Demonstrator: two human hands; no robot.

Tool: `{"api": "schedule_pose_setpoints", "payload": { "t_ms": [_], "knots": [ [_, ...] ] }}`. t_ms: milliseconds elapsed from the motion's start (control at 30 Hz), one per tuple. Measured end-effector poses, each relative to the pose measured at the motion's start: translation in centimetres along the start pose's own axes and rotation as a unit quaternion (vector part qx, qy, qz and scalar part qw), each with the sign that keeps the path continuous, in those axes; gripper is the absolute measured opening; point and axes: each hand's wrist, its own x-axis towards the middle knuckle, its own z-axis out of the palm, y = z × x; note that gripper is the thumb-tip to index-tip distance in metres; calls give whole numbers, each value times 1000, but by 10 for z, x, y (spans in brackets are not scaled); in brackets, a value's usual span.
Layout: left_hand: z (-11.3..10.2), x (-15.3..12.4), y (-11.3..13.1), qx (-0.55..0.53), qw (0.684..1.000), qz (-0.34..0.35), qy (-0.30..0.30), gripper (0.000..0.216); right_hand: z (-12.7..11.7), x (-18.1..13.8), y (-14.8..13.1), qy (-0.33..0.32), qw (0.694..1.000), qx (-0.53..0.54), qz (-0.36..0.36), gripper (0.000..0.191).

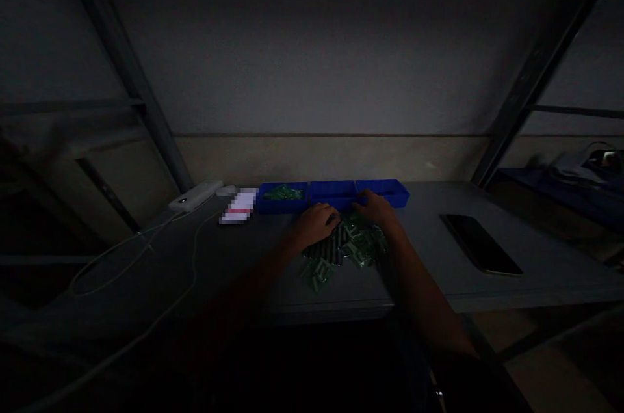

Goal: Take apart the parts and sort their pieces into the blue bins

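Note:
The scene is dim. A heap of small green parts (341, 250) lies on the grey table (234, 257) in front of three blue bins (336, 192) set in a row. My left hand (316, 221) rests on the far left of the heap with its fingers curled. My right hand (376, 208) lies on the far right of the heap, close to the right bin, fingers bent down into the parts. Whether either hand grips a part is hidden. The left bin (283, 195) holds some green parts.
A dark phone (480, 244) lies flat on the table's right. At the left are a white device (195, 195) with a white cable (146, 250) trailing forward and a blurred white-and-pink card (238, 206). Metal frame struts rise at both sides.

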Motion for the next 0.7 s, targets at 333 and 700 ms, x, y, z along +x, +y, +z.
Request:
{"api": "schedule_pose_setpoints", "payload": {
  "t_ms": [333,700],
  "knots": [
    [27,15,12,-19,1000,-12,-4,21,4,-4,-7,-8,999,49,8,29],
    [1,8,6,-138,980,-14,146,25,0,-7,-22,-107,835,539,-19,38]
  ]
}}
